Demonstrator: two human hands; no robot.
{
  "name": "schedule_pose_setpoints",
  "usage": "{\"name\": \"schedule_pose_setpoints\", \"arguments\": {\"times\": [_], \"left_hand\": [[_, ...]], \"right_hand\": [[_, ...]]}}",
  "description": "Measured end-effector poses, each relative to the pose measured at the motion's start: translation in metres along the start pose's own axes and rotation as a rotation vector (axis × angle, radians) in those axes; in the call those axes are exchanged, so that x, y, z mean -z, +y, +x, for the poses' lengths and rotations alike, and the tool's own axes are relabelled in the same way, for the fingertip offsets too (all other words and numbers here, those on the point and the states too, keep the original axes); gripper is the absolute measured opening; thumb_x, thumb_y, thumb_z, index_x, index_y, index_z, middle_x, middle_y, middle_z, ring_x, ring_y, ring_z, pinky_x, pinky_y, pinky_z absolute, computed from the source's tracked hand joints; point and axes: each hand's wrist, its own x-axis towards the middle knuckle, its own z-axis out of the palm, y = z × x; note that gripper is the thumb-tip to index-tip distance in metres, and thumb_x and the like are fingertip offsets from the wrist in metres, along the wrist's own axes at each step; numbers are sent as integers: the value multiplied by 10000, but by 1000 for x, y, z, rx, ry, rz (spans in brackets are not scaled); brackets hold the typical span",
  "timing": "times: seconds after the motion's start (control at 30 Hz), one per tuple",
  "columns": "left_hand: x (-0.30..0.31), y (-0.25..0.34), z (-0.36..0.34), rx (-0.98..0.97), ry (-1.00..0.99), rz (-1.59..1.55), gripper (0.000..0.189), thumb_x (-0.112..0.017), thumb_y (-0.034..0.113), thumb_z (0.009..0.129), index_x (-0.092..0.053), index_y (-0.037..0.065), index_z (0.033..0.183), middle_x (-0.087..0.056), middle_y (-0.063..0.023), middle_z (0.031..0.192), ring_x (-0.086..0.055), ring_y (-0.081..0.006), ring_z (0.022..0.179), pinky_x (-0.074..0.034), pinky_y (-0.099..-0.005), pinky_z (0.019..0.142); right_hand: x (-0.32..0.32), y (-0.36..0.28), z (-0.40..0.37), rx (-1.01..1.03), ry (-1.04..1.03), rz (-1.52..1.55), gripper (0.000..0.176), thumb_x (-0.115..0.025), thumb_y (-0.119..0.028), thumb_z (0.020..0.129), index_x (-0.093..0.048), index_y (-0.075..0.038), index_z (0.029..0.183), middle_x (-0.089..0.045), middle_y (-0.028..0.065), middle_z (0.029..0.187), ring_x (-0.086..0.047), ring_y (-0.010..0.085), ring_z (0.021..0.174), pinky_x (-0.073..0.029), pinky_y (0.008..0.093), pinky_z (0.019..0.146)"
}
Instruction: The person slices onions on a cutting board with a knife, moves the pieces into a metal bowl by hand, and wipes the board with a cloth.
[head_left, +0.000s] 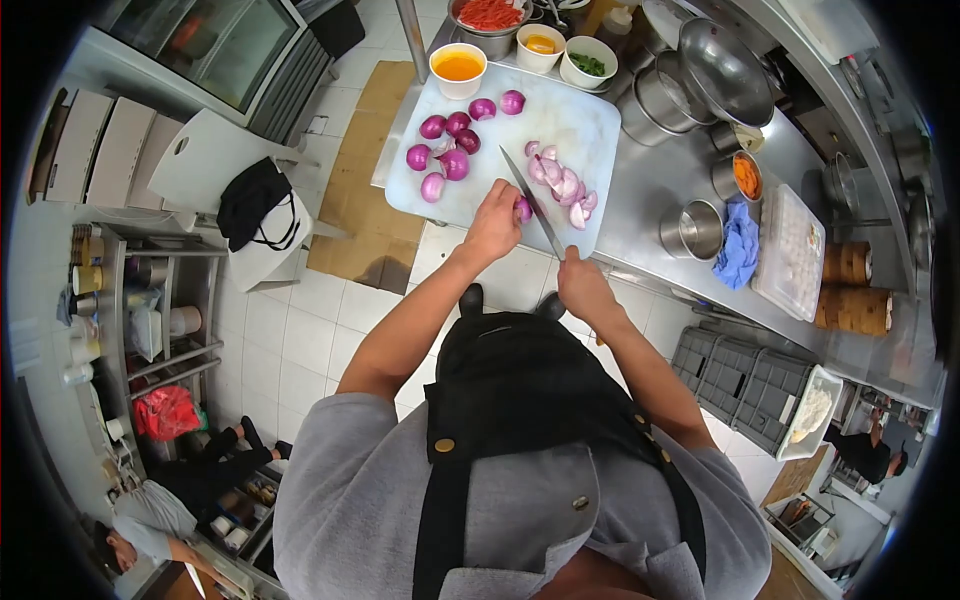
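Note:
My right hand (585,287) is closed round the handle of a long kitchen knife (533,203). Its blade slants up and left over the white cutting board (405,190). Beside the blade, my left hand (494,222) has its fingers curled on a red onion (523,209), whose purple side shows next to the fingertips. To the right of the knife lies a pile of cut onion pieces (560,180). Several peeled red onions (454,164) are grouped on the board's left half, left of the blade.
Bowls of orange liquid (458,66) and chopped greens (589,64) stand along the board's far edge. Rightward are a steel pot (691,230), a blue cloth (738,245) and a plastic box (790,252). Other people (165,510) appear at lower left and far right.

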Motion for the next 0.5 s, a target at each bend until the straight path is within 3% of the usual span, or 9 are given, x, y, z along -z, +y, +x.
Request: {"name": "schedule_pose_setpoints", "arguments": {"times": [0.13,0.23,0.37,0.5], "left_hand": [[1,-1,3,-65,-41,105,268,-536,-93,713,-516,-21,970,-480,-195,1015,-511,-393,983,-445,-462,845],[1,-3,3,-85,-30,112,237,-539,-58,767,-515,-1,995,-492,-181,1010,-515,-401,954,-445,-458,813],[-6,-6,1,-117,25,70,245,-538,-70,758,-516,-7,994,-495,-181,1007,-520,-398,949,-448,-455,813],[-4,-5,0,-116,43,52,248,-538,-77,754,-515,-15,993,-503,-184,1005,-524,-399,948,-450,-451,818]], "right_hand": [[17,-3,-21,13,-39,-37,201,-449,-104,911,-438,70,1011,-621,296,716,-642,455,678,-521,533,618],[21,-11,-27,-26,-59,-2,197,-443,-97,905,-446,72,1006,-623,300,725,-644,451,675,-524,531,617],[-39,10,13,34,11,-17,219,-457,-68,867,-436,81,1025,-619,313,729,-644,457,681,-529,528,621],[-9,2,12,67,-40,-79,210,-460,-61,861,-430,84,1009,-617,314,735,-645,456,687,-528,530,619]]}}
